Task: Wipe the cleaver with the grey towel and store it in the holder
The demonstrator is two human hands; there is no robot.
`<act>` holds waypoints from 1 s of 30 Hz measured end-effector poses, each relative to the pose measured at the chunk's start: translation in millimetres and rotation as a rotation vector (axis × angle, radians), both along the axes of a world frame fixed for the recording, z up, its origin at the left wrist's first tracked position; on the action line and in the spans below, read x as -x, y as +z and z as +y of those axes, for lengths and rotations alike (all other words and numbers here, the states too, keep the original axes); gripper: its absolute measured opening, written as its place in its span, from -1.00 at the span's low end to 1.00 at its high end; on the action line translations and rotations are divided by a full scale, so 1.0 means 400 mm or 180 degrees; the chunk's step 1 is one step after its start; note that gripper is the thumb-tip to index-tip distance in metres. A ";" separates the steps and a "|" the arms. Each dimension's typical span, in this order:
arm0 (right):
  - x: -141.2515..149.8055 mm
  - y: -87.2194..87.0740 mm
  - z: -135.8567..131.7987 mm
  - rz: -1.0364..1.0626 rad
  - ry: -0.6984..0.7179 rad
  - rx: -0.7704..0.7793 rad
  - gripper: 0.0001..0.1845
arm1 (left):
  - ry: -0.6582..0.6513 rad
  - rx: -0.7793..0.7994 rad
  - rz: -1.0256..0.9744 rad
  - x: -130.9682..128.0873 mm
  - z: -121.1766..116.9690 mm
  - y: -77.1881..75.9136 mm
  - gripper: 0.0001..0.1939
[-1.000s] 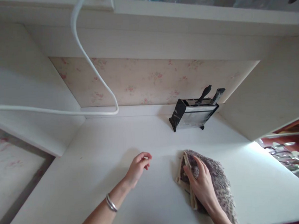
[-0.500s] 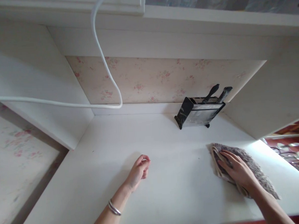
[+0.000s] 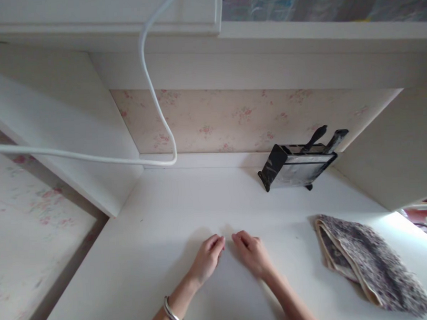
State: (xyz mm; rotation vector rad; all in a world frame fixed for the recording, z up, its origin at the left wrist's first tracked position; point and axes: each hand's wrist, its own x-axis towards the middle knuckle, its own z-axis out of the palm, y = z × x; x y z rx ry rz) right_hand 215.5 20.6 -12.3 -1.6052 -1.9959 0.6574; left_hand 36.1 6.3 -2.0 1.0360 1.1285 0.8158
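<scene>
My left hand (image 3: pixel 208 259) is closed in a loose fist just above the white counter (image 3: pixel 180 200), thumb against the curled fingers, with nothing visible in it. A silver bangle circles that wrist. My right hand (image 3: pixel 253 254) faces it a short gap away, its fingers curled in too and nothing showing between them. To the right, apart from both hands, a folded grey-brown towel (image 3: pixel 374 266) with a beige edge lies on the counter.
A black-framed knife holder (image 3: pixel 301 167) with two black handles stands at the back right. A white cable (image 3: pixel 152 91) hangs across the upper left. White cupboards (image 3: pixel 95 16) overhang the counter; white side panels (image 3: pixel 395 155) bound it, with floral wallpaper (image 3: pixel 204 120) behind.
My right hand has let go of the towel and moved left, beside my left hand. The towel stays on the counter. The view has shifted slightly.
</scene>
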 end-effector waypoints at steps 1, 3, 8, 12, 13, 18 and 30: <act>0.021 -0.002 -0.003 -0.0221 0.0214 -0.0048 -0.58 | 0.0019 0.0000 0.0020 0.000 0.001 0.002 -0.58; 0.039 -0.004 -0.008 -0.0611 0.0385 -0.0156 -0.59 | 0.0028 0.0021 0.0048 0.000 0.002 0.005 -0.57; 0.023 -0.005 -0.013 -0.0610 0.0297 -0.0125 -0.59 | -0.0062 0.0070 0.0059 -0.003 0.009 0.011 -0.60; 0.019 -0.009 -0.013 -0.0553 0.0368 -0.0099 -0.64 | -0.0073 0.0076 0.0088 -0.005 0.010 0.012 -0.59; 0.019 -0.012 -0.012 -0.0535 0.0362 -0.0099 -0.66 | -0.0072 0.0075 0.0092 -0.005 0.010 0.012 -0.59; 0.011 -0.032 -0.008 -0.0432 0.0416 -0.0052 -0.55 | -0.0018 0.0061 0.0116 -0.006 0.007 0.018 -0.59; 0.010 -0.020 -0.007 -0.0380 0.0495 -0.0086 -0.55 | -0.0001 0.0038 0.0186 -0.009 0.005 0.022 -0.58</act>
